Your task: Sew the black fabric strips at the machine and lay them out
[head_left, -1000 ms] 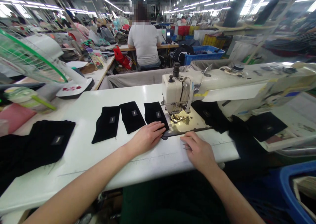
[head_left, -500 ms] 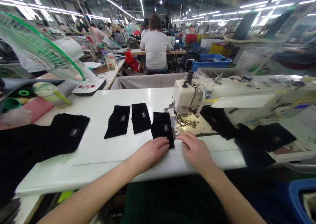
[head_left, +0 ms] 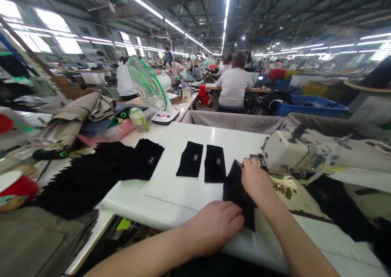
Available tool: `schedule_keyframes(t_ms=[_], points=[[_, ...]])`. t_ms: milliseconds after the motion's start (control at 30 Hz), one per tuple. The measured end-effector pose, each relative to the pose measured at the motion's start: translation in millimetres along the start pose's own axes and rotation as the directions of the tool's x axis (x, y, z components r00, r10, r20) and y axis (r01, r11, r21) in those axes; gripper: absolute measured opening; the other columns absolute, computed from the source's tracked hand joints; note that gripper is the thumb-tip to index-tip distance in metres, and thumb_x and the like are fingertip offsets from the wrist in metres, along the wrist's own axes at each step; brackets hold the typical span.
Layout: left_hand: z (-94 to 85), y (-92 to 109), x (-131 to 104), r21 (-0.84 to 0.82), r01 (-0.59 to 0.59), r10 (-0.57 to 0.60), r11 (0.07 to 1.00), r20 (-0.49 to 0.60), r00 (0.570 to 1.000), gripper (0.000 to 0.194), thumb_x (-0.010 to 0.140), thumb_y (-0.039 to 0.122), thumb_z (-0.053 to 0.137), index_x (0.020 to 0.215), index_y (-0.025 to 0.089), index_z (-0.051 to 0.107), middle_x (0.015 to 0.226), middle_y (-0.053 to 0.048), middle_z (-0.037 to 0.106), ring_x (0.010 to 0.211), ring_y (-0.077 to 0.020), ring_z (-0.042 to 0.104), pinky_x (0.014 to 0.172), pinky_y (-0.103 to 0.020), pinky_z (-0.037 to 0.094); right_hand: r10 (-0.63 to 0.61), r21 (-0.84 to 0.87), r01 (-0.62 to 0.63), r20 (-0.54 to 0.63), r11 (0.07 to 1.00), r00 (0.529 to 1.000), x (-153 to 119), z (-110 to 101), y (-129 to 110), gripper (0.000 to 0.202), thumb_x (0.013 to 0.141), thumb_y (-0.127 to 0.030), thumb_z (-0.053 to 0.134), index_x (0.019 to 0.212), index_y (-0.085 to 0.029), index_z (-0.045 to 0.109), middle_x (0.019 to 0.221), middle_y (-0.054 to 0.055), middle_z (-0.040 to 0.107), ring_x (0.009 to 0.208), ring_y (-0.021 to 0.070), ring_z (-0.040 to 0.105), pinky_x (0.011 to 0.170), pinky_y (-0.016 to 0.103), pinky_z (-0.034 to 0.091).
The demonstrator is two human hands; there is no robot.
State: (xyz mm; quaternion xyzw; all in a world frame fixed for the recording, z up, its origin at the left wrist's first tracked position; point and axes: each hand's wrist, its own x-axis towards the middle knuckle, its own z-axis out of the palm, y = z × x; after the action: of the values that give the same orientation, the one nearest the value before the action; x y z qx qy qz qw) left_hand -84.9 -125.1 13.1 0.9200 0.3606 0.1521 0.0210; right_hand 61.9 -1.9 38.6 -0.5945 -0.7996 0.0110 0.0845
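A black fabric piece (head_left: 233,187) lies at a slant on the white table, beside the sewing machine (head_left: 284,150). At its near end my left hand (head_left: 218,226) is closed, fingers together and curled onto the cloth. Over its far right edge my right hand (head_left: 256,181) is pinched around something thin and dark, too small to make out. To the left lie two black pieces, one (head_left: 191,159) and another (head_left: 214,163), each bearing a small grey label. No label shows on the piece under my hands.
A black cloth stack (head_left: 146,161) trails off the table's left side. Behind it stand a green-rimmed fan (head_left: 149,85) and a lidded cup (head_left: 139,120). More black fabric (head_left: 339,203) lies under the machine arm. A seated person (head_left: 235,85) is ahead, near a blue crate (head_left: 314,106).
The view has swung left. My right hand has moved from the fabric's near right corner to its far edge. The piece has turned aslant, and its label no longer shows.
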Motion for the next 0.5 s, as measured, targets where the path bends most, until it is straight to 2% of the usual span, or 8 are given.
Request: schedule_keyframes(t_ms=[67, 133, 233, 300, 400, 500], points=[[-8.7, -11.4, 1.7, 0.078, 0.065, -0.059, 0.995, -0.073, 0.996, 0.022, 0.099, 0.014, 0.044, 0.112, 0.015, 0.062, 0.116, -0.013, 0.067, 0.105, -0.0227, 0.064, 0.088, -0.036, 0.055, -0.035, -0.003, 0.035, -0.047, 0.999, 0.998, 15.2, -13.6, -13.5, 0.024, 0.103, -0.017, 0.038, 0.113, -0.014, 0.06, 0.114, 0.017, 0.058, 0.085, 0.0243, 0.071, 0.066, 0.032, 0.05], [-12.5, -28.3, 6.5, 0.142, 0.167, -0.152, 0.976, -0.11, 0.982, 0.02, 0.097, 0.011, 0.045, 0.107, 0.014, 0.063, 0.11, -0.013, 0.067, 0.101, -0.0229, 0.064, 0.085, -0.036, 0.055, -0.082, 0.007, 0.083, -0.061, 0.997, 0.995, 40.8, -18.1, -31.6, 0.025, 0.104, -0.019, 0.038, 0.12, -0.015, 0.057, 0.122, 0.016, 0.055, 0.093, 0.0237, 0.07, 0.072, 0.032, 0.051], [-4.7, -55.0, 13.2, 0.211, 0.304, -0.307, 0.929, -0.018, 0.951, 0.014, 0.093, 0.009, 0.051, 0.096, 0.013, 0.065, 0.1, -0.011, 0.066, 0.092, -0.0229, 0.062, 0.076, -0.034, 0.055, -0.162, 0.032, 0.162, 0.007, 0.986, 0.987, 81.6, -4.3, -57.4, 0.022, 0.103, -0.023, 0.05, 0.121, -0.014, 0.059, 0.125, 0.013, 0.058, 0.098, 0.0213, 0.066, 0.083, 0.035, 0.054], [6.3, -68.0, 14.5, 0.252, 0.346, -0.374, 0.904, 0.069, 0.925, 0.01, 0.092, 0.011, 0.056, 0.09, 0.012, 0.065, 0.095, -0.01, 0.065, 0.089, -0.0235, 0.061, 0.07, -0.032, 0.054, -0.202, 0.044, 0.199, 0.087, 0.979, 0.975, 100.5, 11.9, -68.8, 0.025, 0.1, -0.031, 0.059, 0.119, -0.015, 0.061, 0.121, 0.009, 0.062, 0.099, 0.0206, 0.065, 0.085, 0.039, 0.056], [18.5, -77.0, 13.2, 0.284, 0.318, -0.361, 0.905, 0.114, 0.926, 0.009, 0.092, 0.013, 0.057, 0.09, 0.011, 0.066, 0.092, -0.011, 0.063, 0.089, -0.0245, 0.06, 0.063, -0.032, 0.051, -0.221, 0.046, 0.216, 0.193, 0.975, 0.956, 115.3, 29.4, -72.7, 0.03, 0.098, -0.035, 0.063, 0.12, -0.016, 0.062, 0.117, 0.007, 0.065, 0.098, 0.0207, 0.066, 0.084, 0.041, 0.057], [14.8, -76.7, 10.7, 0.301, 0.232, -0.273, 0.925, 0.104, 0.956, 0.011, 0.093, 0.013, 0.054, 0.092, 0.012, 0.065, 0.091, -0.01, 0.062, 0.086, -0.0244, 0.059, 0.058, -0.033, 0.048, -0.223, 0.031, 0.223, 0.269, 0.974, 0.937, 125.6, 26.9, -65.6, 0.03, 0.097, -0.036, 0.064, 0.119, -0.016, 0.063, 0.116, 0.008, 0.065, 0.098, 0.0206, 0.066, 0.084, 0.04, 0.057]])
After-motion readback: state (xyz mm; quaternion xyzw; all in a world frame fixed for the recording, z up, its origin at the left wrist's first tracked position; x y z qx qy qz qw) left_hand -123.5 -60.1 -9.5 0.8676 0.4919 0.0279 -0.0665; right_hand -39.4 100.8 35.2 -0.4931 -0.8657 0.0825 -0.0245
